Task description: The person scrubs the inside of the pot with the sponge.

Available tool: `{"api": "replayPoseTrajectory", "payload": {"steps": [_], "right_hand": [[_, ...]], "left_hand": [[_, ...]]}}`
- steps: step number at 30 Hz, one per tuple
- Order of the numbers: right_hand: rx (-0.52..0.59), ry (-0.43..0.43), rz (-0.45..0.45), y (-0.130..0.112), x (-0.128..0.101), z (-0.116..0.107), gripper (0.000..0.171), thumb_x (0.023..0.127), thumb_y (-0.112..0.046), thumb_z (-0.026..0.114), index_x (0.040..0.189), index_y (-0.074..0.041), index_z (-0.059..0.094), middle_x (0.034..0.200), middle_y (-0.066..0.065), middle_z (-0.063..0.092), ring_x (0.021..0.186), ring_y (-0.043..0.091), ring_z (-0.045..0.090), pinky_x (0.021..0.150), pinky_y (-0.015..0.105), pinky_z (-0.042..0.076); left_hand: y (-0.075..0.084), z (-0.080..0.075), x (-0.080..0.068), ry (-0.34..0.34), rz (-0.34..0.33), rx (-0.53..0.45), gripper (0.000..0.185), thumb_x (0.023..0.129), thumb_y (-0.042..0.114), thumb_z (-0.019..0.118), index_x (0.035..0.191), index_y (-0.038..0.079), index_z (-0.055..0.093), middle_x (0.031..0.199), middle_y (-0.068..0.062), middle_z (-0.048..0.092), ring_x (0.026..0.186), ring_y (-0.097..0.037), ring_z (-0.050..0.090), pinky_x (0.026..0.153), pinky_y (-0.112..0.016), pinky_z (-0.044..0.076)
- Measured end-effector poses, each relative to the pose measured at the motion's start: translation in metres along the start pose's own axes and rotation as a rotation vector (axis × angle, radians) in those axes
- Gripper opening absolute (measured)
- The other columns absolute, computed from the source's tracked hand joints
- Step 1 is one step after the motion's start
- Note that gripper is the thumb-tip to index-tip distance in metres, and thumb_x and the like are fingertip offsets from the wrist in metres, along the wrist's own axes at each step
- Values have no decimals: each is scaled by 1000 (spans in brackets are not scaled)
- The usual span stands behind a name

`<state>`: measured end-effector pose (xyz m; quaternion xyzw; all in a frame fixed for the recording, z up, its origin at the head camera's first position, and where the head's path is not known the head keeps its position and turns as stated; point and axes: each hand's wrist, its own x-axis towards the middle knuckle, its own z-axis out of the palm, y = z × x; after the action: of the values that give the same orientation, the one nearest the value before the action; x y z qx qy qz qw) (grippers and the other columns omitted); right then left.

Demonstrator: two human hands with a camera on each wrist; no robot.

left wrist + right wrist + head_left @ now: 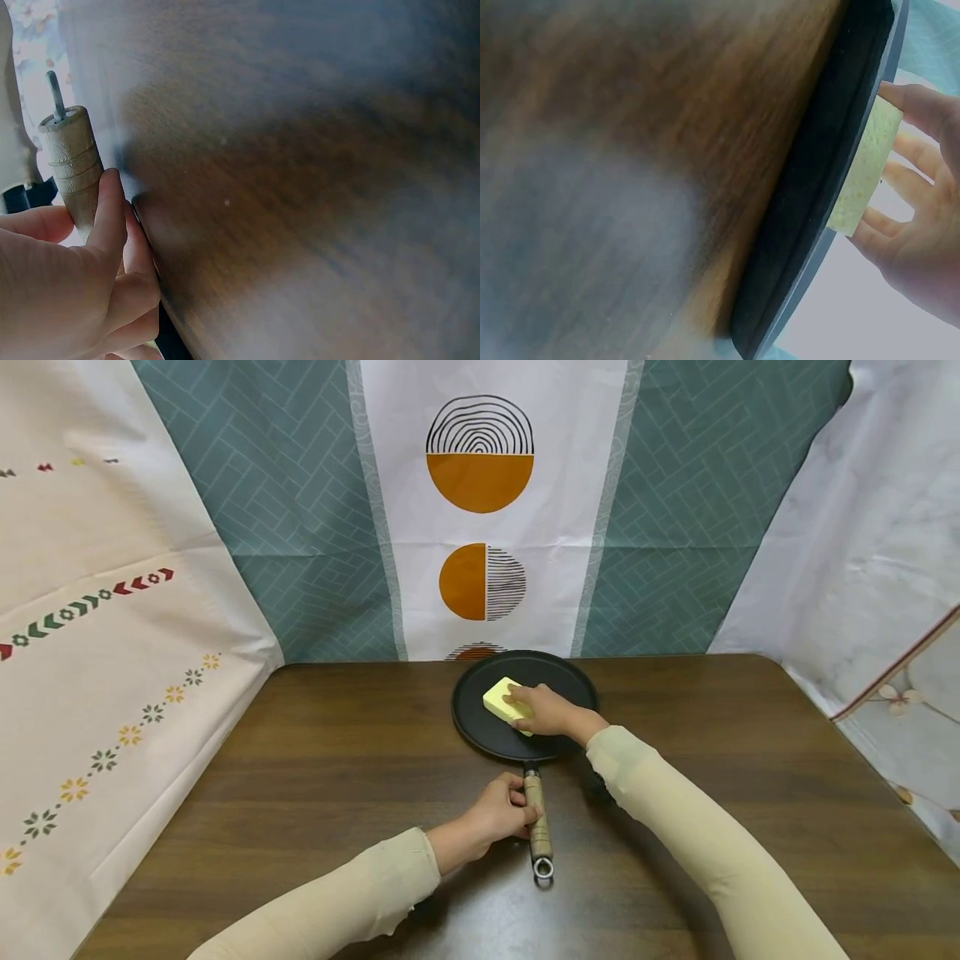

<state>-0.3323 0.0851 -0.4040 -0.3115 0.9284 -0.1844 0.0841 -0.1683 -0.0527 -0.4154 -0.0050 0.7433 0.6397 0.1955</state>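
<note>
A person's right hand [546, 710] presses a yellow sponge [504, 700] onto the flat black pan [480, 727] at the far middle of the dark wooden desk [300, 760], while the left hand [497, 814] steadies the pan's wooden handle [536, 814], which points back toward the person. Seen from the right wrist, the right hand's fingers [919, 105] curl over the sponge's top and edges, holding it flat against the pan's surface. The left wrist view shows the left hand's fingers [109, 217] and thumb wrapped round the handle near its middle, its metal-tipped end sticking out beyond the grip.

The likeliest upset appears to be the pan sliding or turning on the smooth desk: it sits low and flat, and a hard sideways push from the sponge could swing it about the handle if the left hand's hold slackens. The sponge lies toward the pan's left half, so a stroke carried too far that way could run it over the shallow rim and onto the wood. Patterned cloths [480, 527] hang just behind the pan; a shove away from the person could bring its far edge against them.
</note>
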Motion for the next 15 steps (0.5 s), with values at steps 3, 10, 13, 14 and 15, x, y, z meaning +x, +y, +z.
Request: {"api": "replayPoseTrajectory", "payload": {"steps": [3,10,13,14,15], "right_hand": [[7,8,-4,-1,-1,0,61,93,-22,66,145,-3,40,147,17,40,124,42,43,101,47,42],[27,67,-13,2,-10,-1,58,95,-21,62,144,1,40,148,19,37,124,43,42,103,50,41],[46,134,2,8,-17,-5,56,95,-21,61,142,2,42,148,21,37,124,44,41,104,52,39],[54,159,15,11,-19,-6,55,95,-21,61,142,2,42,149,22,36,124,44,40,104,52,39],[64,188,25,14,-22,-8,55,95,-20,60,142,2,43,149,22,35,124,44,40,102,53,39]], "left_hand": [[-1,0,1,-1,0,1,45,87,-7,64,125,-11,41,94,-13,42,77,-24,58,67,-38,60],[-2,1,0,-8,10,-12,44,86,-8,64,124,-11,41,93,-12,43,77,-23,58,66,-36,60],[-2,1,-1,-6,13,-13,44,86,-9,64,124,-11,42,93,-12,43,77,-22,58,66,-36,60],[-3,0,-1,-7,13,-12,44,86,-9,64,124,-11,42,93,-12,43,77,-22,58,66,-36,60],[-3,0,-1,-8,14,-11,43,86,-9,64,123,-11,42,92,-12,43,76,-22,58,66,-35,60]]}}
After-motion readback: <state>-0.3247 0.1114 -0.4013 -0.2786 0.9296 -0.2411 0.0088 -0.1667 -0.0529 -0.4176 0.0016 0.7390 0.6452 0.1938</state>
